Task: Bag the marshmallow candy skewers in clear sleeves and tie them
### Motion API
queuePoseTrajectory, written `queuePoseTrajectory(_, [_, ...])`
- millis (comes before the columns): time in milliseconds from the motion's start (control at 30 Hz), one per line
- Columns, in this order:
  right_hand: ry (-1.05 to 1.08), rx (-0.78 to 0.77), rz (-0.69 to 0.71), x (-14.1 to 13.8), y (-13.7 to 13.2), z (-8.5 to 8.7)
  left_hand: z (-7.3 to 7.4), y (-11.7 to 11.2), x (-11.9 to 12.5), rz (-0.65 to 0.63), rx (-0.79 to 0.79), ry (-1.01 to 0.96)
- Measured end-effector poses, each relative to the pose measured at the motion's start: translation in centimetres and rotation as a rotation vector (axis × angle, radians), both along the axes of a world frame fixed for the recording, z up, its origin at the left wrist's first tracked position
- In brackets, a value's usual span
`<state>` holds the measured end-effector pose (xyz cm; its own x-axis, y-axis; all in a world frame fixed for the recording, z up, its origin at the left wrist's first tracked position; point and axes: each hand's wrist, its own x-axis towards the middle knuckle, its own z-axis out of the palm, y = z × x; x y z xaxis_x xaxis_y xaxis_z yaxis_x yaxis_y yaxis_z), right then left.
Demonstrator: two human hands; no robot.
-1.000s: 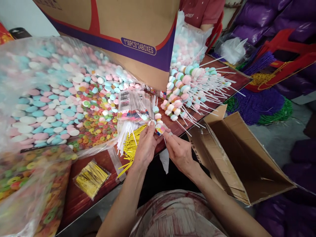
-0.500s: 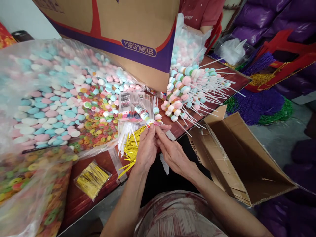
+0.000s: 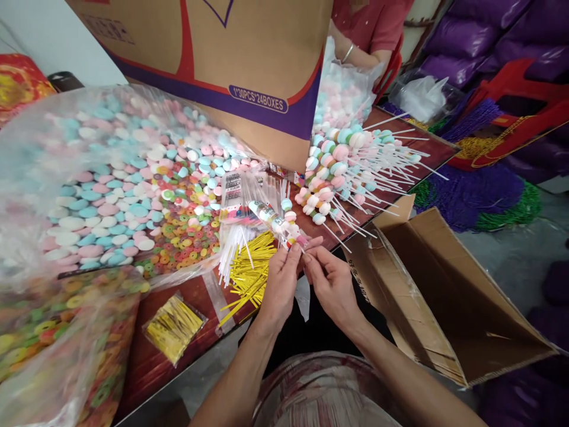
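A candy skewer in a clear printed bag (image 3: 272, 219) points up and away from my hands, with pale marshmallows showing through the film. My left hand (image 3: 283, 274) pinches the lower, gathered end of this bag between thumb and fingers. Close beside it, my right hand (image 3: 332, 277) has its fingertips pressed together at the same end; any tie or stick between them is too small to make out. Just left of my hands lie loose yellow twist ties (image 3: 251, 270) and white sticks (image 3: 227, 252). Printed empty bags (image 3: 233, 196) are stacked behind them.
A tall carton (image 3: 208, 65) stands at the back. Finished marshmallow skewers (image 3: 342, 160) are piled right of it. Marshmallows (image 3: 106, 207) and gummy rings (image 3: 186, 237) spread leftward. An open box (image 3: 448, 302) is at right. Across the table sits a person (image 3: 373, 35).
My hands were pressed together; now the right one has drawn slightly apart to the right, its fingers more curled. More of the bagged skewer shows. The whole view has shifted a little.
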<state>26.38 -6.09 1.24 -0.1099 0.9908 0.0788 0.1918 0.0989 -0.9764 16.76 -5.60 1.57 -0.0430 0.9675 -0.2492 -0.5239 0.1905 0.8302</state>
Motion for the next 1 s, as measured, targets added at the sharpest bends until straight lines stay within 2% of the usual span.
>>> queuePoseTrajectory(133, [-0.202, 0.073, 0.048, 0.5, 0.1, 0.8, 0.1, 0.0, 0.0, 0.125, 0.001, -0.104])
queuePoseTrajectory(233, [-0.346, 0.132, -0.067, 1.4, 0.5, 1.5, -0.2, 0.0, 0.0, 0.204, 0.014, -0.155])
queuePoseTrajectory(300, [-0.316, 0.160, -0.116, 1.9, 1.0, 1.9, -0.6, -0.2, 0.1, 0.157, 0.038, -0.108])
queuePoseTrajectory(400, [-0.215, 0.110, 0.058, 2.0, 1.8, 2.2, -0.8, -0.9, 0.5, 0.013, 0.089, 0.033])
queuePoseTrajectory(467, [-0.168, 0.079, 0.119, 1.8, 1.9, 2.2, -0.5, -1.4, 0.5, -0.054, 0.148, 0.145])
queuePoseTrajectory(533, [-0.162, 0.116, 0.077, 1.6, 1.8, 2.2, -0.1, -1.8, 0.1, -0.107, 0.194, 0.251])
queuePoseTrajectory(600, [-0.225, 0.186, 0.034, 1.3, 1.4, 2.2, 0.4, -2.3, -0.7, -0.101, 0.173, 0.305])
queuePoseTrajectory(667, [-0.348, 0.265, 0.040, 0.7, 1.0, 2.1, 0.6, -2.7, -1.6, -0.021, 0.118, 0.258])
queuePoseTrajectory(833, [-0.612, 0.432, 0.191, -2.5, 0.1, 1.9, 0.7, -3.2, -3.4, 0.148, 0.070, -0.069])
queuePoseTrajectory(1000, [-0.752, 0.503, 0.521, -4.7, 0.5, 1.6, 1.1, -3.5, -6.3, 0.438, 0.073, -0.200])
